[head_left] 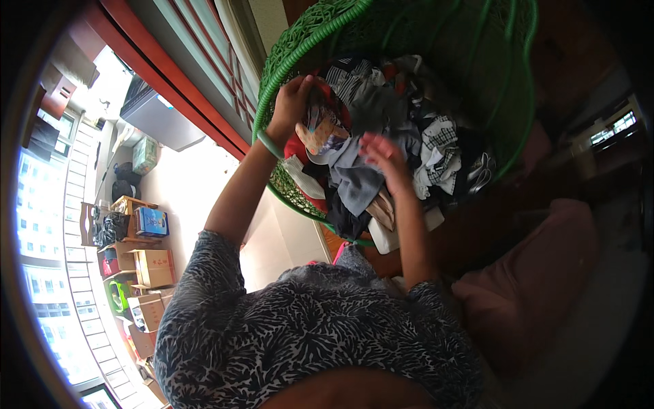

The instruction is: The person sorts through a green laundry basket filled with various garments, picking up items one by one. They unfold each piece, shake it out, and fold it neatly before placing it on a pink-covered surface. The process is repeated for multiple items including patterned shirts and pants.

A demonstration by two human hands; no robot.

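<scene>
A pile of clothes fills the seat of a green woven hanging chair [264, 102]. My left hand [291, 103], with a pale green bangle at the wrist, is closed at the pile's left side on the edge of a red and dark patterned garment [337, 102]. Its grip is partly hidden. My right hand [385, 158] hovers over a grey garment [354, 180], fingers apart and slightly blurred. A tan printed piece [321, 138] lies between my hands. Right of them is a black-and-white checked garment [439, 150], and a brown cloth [383, 208] lies nearer me.
The chair's thick green rim curves round the clothes. A red-framed door [163, 65] stands at its left. Farther left are a grey cabinet [160, 112], cardboard boxes [153, 267] and a wooden chair [88, 223] by bright windows. Pinkish upholstered furniture [538, 273] is at right.
</scene>
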